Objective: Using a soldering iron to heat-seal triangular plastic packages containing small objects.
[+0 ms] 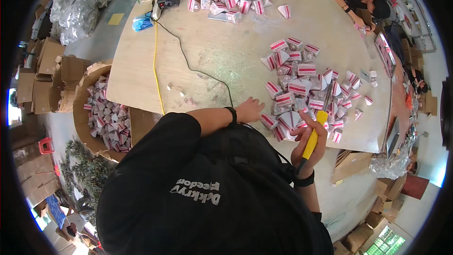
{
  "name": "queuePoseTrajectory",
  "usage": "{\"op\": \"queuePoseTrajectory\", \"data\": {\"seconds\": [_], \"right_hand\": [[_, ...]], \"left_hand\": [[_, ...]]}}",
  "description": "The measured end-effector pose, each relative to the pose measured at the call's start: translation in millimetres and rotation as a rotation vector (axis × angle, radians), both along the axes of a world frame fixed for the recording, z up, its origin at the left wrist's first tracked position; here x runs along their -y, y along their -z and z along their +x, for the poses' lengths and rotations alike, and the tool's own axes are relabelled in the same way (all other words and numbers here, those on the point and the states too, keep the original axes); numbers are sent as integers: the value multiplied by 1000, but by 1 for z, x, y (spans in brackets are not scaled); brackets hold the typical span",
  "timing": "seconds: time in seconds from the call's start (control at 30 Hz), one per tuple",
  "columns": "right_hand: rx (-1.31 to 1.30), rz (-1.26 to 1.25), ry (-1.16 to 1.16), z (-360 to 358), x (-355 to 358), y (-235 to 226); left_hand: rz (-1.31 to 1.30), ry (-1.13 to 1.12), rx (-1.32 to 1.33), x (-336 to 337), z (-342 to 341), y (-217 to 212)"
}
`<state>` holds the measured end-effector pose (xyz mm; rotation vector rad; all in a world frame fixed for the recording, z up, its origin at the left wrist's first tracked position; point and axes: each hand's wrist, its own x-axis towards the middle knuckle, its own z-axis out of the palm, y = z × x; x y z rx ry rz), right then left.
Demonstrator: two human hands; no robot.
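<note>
Two hands at a heap of red-and-white packets on a round pale plywood table [226,42].

The right hand [309,137] is curled tight around the yellow plastic handle of a slim tool [312,139], whose dark tip points up into the near edge of the heap of small red-and-white triangular packets [306,92]. The left hand [249,111] lies flat and open, fingers spread, on the table just left of that heap, holding nothing; a black band circles its wrist. A black cable [198,73] runs across the table away from the heap, and a cardboard box of similar packets [106,118] stands well left of it.
</note>
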<state>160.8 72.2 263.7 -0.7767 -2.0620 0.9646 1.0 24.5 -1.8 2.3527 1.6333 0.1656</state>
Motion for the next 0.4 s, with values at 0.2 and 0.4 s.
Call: {"op": "queuePoseTrajectory", "data": {"seconds": [0.2,0.4], "right_hand": [[-33,18,30,-1,-5,3],[-41,-7,54,-3,-10,9]], "left_hand": [[-192,-126,132,22,-14,52],[-434,-497,228,25,-47,-30]]}}
